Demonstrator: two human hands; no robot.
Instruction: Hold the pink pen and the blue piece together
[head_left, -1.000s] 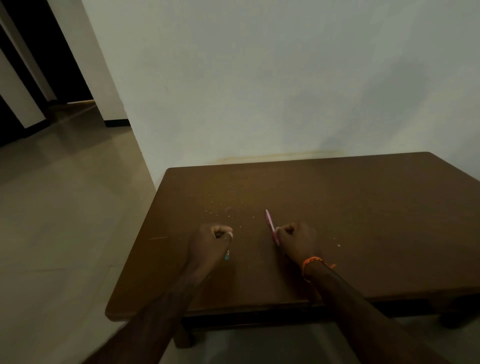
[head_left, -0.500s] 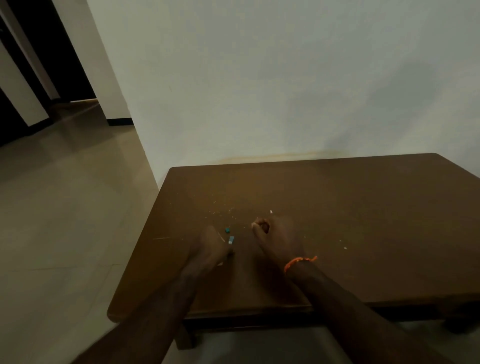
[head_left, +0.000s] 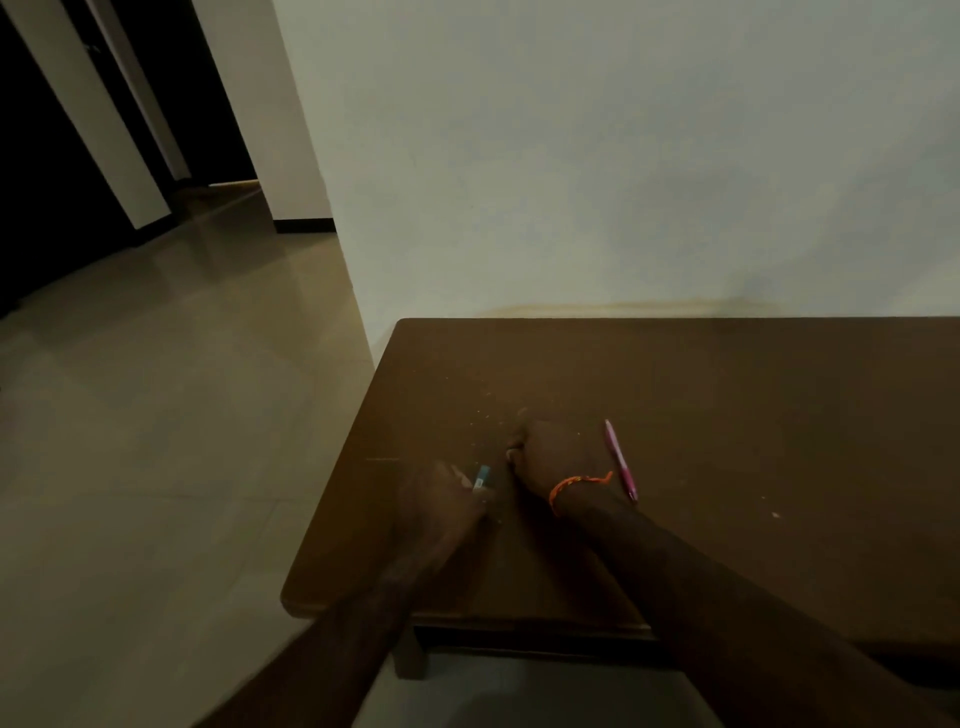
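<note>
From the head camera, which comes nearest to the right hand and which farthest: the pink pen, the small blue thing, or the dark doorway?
1. Pink pen: lies on the table, just right of the right hand.
2. Small blue thing: left of it, at the left hand.
3. Dark doorway: far left, across the floor.

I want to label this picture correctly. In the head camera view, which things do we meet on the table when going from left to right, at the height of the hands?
Left hand → small blue piece at its fingertips → right hand → orange wrist thread → pink pen lying on the brown table.
</note>
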